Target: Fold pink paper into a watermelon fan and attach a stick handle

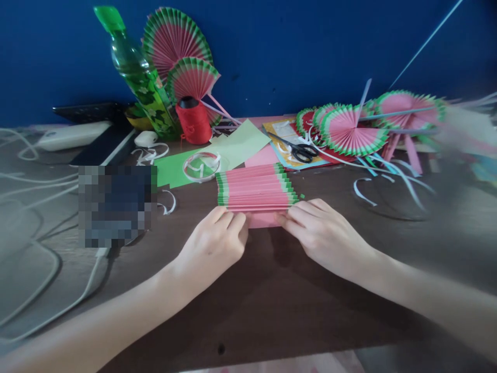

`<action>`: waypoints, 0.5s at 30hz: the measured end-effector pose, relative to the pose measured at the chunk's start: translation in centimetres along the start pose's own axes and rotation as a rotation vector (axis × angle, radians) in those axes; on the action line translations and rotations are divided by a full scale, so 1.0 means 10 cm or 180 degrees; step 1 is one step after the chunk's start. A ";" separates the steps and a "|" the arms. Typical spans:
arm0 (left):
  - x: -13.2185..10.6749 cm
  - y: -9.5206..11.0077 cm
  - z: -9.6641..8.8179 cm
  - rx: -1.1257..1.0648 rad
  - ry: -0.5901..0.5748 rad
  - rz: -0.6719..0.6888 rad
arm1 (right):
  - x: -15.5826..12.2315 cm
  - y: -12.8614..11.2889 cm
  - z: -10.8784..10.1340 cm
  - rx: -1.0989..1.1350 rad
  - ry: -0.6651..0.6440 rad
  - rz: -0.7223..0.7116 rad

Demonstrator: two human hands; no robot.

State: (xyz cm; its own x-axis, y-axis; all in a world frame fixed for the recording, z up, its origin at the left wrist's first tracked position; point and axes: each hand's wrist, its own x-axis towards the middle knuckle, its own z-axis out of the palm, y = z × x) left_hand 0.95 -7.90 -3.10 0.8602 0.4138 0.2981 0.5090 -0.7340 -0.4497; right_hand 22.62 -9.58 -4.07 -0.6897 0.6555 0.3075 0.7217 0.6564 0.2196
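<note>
Our left hand (217, 241) and right hand (324, 233) sit apart, each pinching the near edge of 1 pleated pink paper (256, 189) lying on the table (272, 295). Behind it we count 1 red spool (193, 123) and 1 scissors (301, 151).

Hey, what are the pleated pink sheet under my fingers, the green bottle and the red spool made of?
The pleated sheet looks like matte paper: sharp accordion creases, pink with green and white edge bands. The green bottle seems glossy clear plastic, see-through with highlights. The red spool appears to be wound thread or string on a dark core of unclear material.
</note>
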 end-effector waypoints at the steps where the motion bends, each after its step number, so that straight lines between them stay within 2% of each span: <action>1: 0.00 0.00 0.00 0.0046 -0.0019 0.0014 | 0.00 0.00 0.00 -0.0006 -0.0011 -0.0004; 8: 0.02 0.04 0.00 -0.0110 -0.0096 -0.0126 | 0.03 -0.02 -0.02 -0.0036 -0.0088 -0.0039; 15: -0.04 0.05 -0.02 -0.0132 -0.0264 -0.0302 | 0.00 -0.02 -0.02 -0.0030 -0.0090 0.0130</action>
State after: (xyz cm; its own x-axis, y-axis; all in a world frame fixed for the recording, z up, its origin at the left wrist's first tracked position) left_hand 0.83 -8.55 -3.30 0.8089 0.5242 0.2663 0.5878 -0.7103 -0.3872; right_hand 22.54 -9.76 -3.98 -0.6608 0.6922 0.2902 0.7498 0.6254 0.2160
